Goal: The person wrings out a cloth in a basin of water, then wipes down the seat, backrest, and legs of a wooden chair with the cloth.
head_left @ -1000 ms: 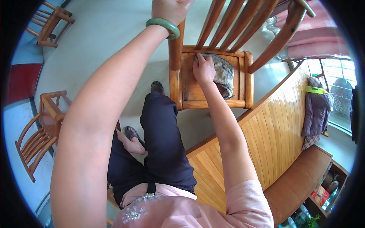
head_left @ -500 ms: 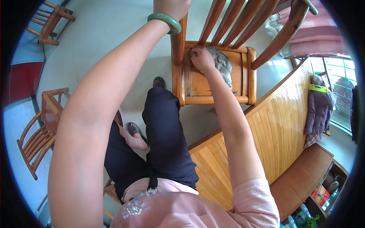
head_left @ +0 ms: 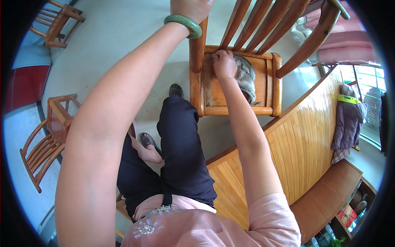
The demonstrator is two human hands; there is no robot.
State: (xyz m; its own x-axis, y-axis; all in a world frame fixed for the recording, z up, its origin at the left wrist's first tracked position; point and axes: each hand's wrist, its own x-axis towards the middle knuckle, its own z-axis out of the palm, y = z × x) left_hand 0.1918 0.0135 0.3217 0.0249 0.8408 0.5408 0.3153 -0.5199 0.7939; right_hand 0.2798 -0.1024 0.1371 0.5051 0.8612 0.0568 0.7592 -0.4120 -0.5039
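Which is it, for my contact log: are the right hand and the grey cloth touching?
Touching: the head view shows the right hand resting on the grey cloth.

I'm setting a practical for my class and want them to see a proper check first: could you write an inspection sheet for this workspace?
Surface: wooden seat of a slat-backed chair.
Job's things: grey, textured cloth, bunched on the seat.
Clutter: small dark strip at the cloth's edge; cannot tell if it belongs to it.
Grippers: bare hands. Right hand on the cloth, grip unclear; left hand near the chair's back, cut off by the picture's top edge.
Cables: nothing seen.
Surroundings: slatted wooden surface beside the chair, more wooden chairs on the left, pink fabric and a garment with a yellow band on the right.
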